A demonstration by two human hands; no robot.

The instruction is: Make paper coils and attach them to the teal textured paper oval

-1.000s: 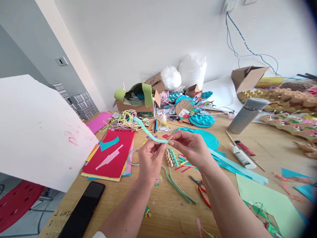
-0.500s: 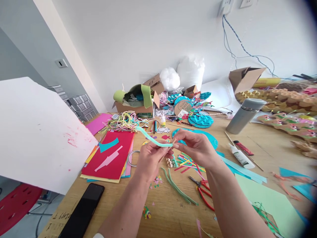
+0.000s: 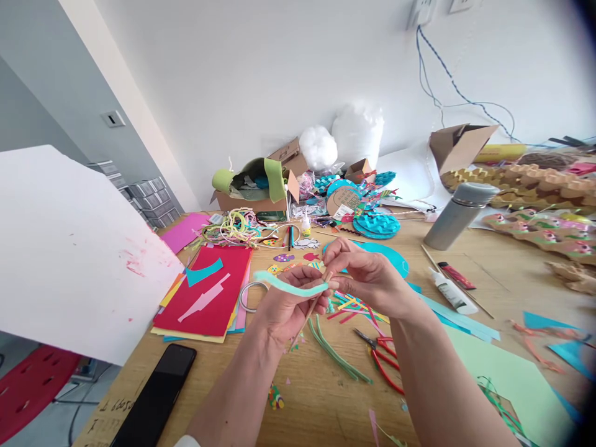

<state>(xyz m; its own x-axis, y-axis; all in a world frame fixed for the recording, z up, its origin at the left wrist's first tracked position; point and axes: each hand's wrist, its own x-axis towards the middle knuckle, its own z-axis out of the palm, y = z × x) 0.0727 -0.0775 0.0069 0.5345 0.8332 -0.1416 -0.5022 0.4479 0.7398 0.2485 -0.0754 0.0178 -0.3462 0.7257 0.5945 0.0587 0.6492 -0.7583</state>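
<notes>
Curving leftward from the right hand's grip [image 3: 367,274], a mint pipe cleaner [image 3: 293,288]

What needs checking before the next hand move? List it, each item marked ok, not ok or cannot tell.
1. Mint strip pinched by right hand: ok, near one end.
2. Wooden stick meeting the mint strip: ok, at the right hand.
3. Grip of left hand on the wooden stick: cannot tell, partly hidden.
4. Red-handled pliers set down: ok, lying on the table.
5. Larger white bottle upright: not ok, lying on its side.
</notes>
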